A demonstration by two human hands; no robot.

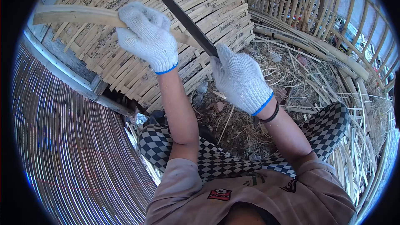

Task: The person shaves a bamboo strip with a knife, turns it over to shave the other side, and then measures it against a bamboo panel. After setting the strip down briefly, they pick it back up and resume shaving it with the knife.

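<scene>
My left hand (148,35), in a white knitted glove with a blue cuff, is closed round a pale bamboo strip (75,14). The strip reaches out to the upper left and also shows to the right of the glove. In a matching glove, my right hand (241,75) grips a long dark knife (185,20), its handle hidden by the fingers. The blade points up and left and passes over the right part of the strip; whether they touch cannot be told.
Behind the hands lies a woven bamboo panel (216,6). A bamboo slat fence (300,0) and long poles (312,43) stand or lie at the upper right. Shavings (287,68) litter the ground. A ribbed surface (75,141) fills the lower left. My checkered legs are bent below.
</scene>
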